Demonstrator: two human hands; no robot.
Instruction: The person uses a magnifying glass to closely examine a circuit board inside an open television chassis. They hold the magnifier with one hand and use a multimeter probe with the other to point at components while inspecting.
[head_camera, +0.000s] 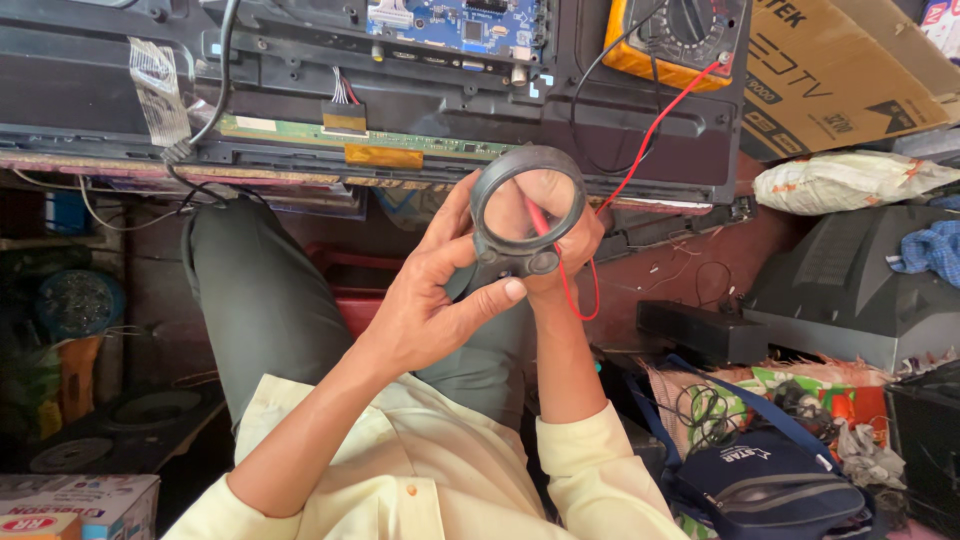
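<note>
Inspection is under way, we judge: our left hand grips the magnifying glass by its handle just below the bench edge, while our right hand behind it pinches the red probe. Next, steady aim at the circuit strip.

Even daylight, soft shadows. Lower left of frame dim under the bench. Magnifying glass lens blurs what's behind; slight edge bowing, perhaps wide-angle.

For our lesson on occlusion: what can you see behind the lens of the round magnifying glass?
Through the magnifying glass show the right hand's fingers and a red probe. The left hand grips its frame. The probe's tip is hidden.
</note>
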